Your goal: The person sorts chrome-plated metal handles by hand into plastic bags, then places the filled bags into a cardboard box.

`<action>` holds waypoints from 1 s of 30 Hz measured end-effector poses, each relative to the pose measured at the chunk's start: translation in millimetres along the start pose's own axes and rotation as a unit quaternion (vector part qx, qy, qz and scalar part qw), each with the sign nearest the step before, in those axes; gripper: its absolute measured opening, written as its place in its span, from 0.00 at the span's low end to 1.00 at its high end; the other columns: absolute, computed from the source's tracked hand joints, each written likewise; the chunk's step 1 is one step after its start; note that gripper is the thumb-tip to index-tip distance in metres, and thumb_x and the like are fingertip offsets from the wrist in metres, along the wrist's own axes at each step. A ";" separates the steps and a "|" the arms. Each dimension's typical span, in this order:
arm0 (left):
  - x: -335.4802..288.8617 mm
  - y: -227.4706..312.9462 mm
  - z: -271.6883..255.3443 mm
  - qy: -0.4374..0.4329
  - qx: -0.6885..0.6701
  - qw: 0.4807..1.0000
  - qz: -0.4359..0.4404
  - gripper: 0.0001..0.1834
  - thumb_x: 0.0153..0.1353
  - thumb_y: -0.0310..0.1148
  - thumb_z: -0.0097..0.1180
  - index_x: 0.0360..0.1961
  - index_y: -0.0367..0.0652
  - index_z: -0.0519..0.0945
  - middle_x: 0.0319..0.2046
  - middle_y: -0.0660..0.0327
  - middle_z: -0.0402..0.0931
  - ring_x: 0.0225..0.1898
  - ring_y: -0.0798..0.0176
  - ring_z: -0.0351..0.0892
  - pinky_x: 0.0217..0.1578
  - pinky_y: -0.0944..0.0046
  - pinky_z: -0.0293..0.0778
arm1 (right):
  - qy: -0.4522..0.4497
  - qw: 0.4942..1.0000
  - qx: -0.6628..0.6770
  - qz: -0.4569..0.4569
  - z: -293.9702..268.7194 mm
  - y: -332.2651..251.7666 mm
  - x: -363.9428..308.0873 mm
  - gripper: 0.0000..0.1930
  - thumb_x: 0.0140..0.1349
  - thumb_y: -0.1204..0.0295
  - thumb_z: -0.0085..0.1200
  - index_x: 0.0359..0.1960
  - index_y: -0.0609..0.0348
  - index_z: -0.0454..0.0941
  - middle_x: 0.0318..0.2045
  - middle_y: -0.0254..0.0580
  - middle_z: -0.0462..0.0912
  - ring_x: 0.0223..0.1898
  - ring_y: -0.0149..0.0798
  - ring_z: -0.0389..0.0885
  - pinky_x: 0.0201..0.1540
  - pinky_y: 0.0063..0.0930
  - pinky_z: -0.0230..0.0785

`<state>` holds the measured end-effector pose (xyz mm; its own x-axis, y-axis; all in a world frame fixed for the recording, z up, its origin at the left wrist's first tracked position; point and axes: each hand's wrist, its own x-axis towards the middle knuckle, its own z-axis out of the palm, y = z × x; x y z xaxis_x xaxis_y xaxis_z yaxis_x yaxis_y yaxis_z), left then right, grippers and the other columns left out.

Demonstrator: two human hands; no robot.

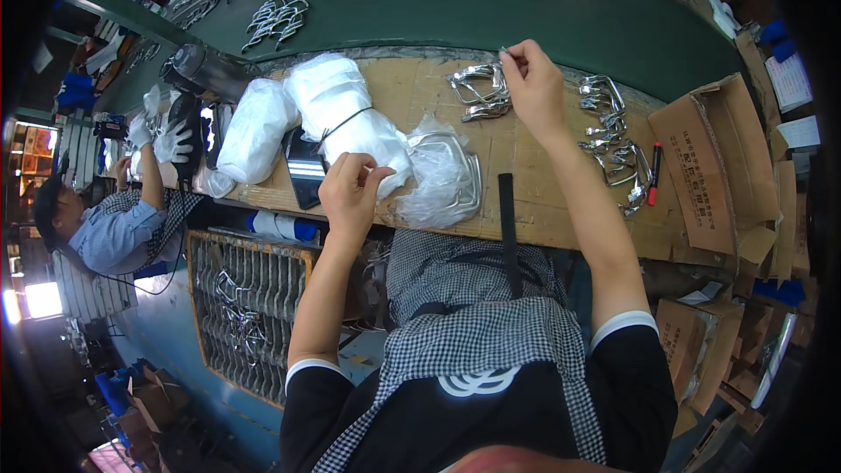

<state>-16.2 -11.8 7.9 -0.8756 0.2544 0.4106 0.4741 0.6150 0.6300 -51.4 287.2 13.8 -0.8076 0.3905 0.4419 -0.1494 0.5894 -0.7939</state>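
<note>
My left hand [352, 195] is closed in a pinch at the near end of a white plastic bag bundle [337, 101] tied with a dark cord. Right beside it lies a clear plastic bag [429, 180] wrapped around bent metal handles [470, 177]. My right hand [534, 88] is raised with thumb and fingertips pressed together; a tiny grey bit shows at their tips, too small to name. Just left of that hand are shiny chrome fittings [482, 92]. More chrome fittings [609, 127] lie in a row to its right.
Cardboard covers the bench [403, 74]. A second white bundle [257, 131], a phone [304, 171] and a dark bottle [210, 70] are left. A red marker [653, 177] and open carton [718, 166] stand right. Beyond, a green belt [420, 9] carries metal handles. A co-worker [109, 219] sits left.
</note>
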 end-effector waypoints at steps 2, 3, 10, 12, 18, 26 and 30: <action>4.9 8.9 -2.2 -0.003 -0.041 0.999 -0.008 0.06 0.54 0.24 0.67 0.31 0.37 0.80 0.22 0.58 0.73 0.22 0.63 0.73 0.24 0.65 0.67 | -0.020 0.987 0.136 0.084 -11.7 -22.4 -2.9 0.07 0.64 0.72 0.59 0.33 0.63 0.76 0.23 0.37 0.79 0.21 0.30 0.79 0.23 0.23 0.71; 7.4 13.0 -3.3 0.011 -0.074 0.997 0.008 0.05 0.55 0.24 0.66 0.32 0.37 0.81 0.22 0.59 0.73 0.22 0.64 0.72 0.24 0.65 0.66 | -0.123 0.942 0.278 0.140 -19.0 -34.6 -4.4 0.08 0.65 0.71 0.58 0.32 0.62 0.75 0.23 0.36 0.80 0.21 0.28 0.79 0.20 0.21 0.69; 13.1 54.2 -10.9 0.020 -0.095 0.991 0.090 0.02 0.59 0.20 0.62 0.32 0.35 0.81 0.21 0.59 0.75 0.21 0.66 0.73 0.24 0.68 0.67 | -0.226 0.794 0.478 0.299 1.3 -85.6 -50.3 0.06 0.68 0.73 0.54 0.35 0.62 0.72 0.33 0.42 0.81 0.24 0.28 0.81 0.17 0.17 0.70; 9.5 68.2 -8.3 0.046 -0.139 0.987 0.069 0.02 0.59 0.19 0.62 0.30 0.35 0.80 0.20 0.58 0.75 0.20 0.66 0.73 0.23 0.69 0.67 | -0.190 0.823 0.461 0.272 5.5 -96.0 -70.3 0.04 0.65 0.77 0.53 0.38 0.62 0.71 0.42 0.47 0.80 0.29 0.37 0.83 0.27 0.23 0.77; 0.6 84.2 -7.8 0.105 -0.098 0.977 0.157 0.04 0.58 0.18 0.61 0.29 0.38 0.79 0.20 0.59 0.76 0.17 0.63 0.73 0.19 0.66 0.66 | -0.025 0.894 0.022 -0.447 0.9 -91.0 -91.1 0.09 0.53 0.75 0.57 0.36 0.59 0.77 0.42 0.43 0.81 0.43 0.43 0.81 0.44 0.36 0.75; -11.7 -2.4 13.3 -0.086 0.223 0.967 0.092 0.10 0.56 0.24 0.60 0.39 0.37 0.76 0.30 0.52 0.75 0.35 0.48 0.79 0.33 0.54 0.74 | -0.217 0.875 -0.058 -0.428 21.2 -62.4 -108.5 0.10 0.50 0.67 0.61 0.30 0.57 0.77 0.36 0.38 0.79 0.42 0.42 0.79 0.50 0.38 0.71; -20.0 -32.2 18.4 -0.109 0.288 0.944 0.116 0.12 0.52 0.24 0.61 0.40 0.38 0.77 0.31 0.51 0.75 0.35 0.48 0.78 0.32 0.55 0.75 | -0.369 0.853 -0.075 -0.361 38.1 -38.7 -122.5 0.14 0.54 0.60 0.62 0.37 0.54 0.78 0.37 0.38 0.79 0.43 0.42 0.77 0.50 0.39 0.66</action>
<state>-15.6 -22.9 -32.7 -0.7827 0.5406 0.3084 0.5812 0.8122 0.0512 31.6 189.6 -25.5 -0.6829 -0.6319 0.3665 -0.7305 0.5931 -0.3384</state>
